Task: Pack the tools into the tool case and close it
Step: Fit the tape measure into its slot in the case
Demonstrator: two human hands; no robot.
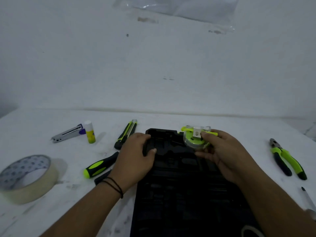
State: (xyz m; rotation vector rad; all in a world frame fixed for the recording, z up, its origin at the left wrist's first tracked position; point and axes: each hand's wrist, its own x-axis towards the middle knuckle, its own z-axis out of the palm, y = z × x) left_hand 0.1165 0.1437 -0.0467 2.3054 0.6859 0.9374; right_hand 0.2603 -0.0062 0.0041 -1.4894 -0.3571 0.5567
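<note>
I am pinching the tape measure [195, 138] in my right hand [220, 151], hovering just over the case [179, 177] far corner, while my left hand [136, 151] is gripping its left edge, so I am aiming squarely for the moulded recess below.

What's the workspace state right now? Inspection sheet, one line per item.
Surface: white table, scuffed and marked.
Job's things: black tool case lies open at centre; tape measure held over its far right corner; utility knife and screwdriver left of the case; pliers to the right.
Clutter: masking tape roll, stapler, glue stick on the left; a pen-like item at the right edge.
Hands: left hand grips the case's left edge; right hand holds the tape measure in its fingers.
Cables: nothing seen.
Surroundings: white wall, clear plastic sheet at top.
</note>
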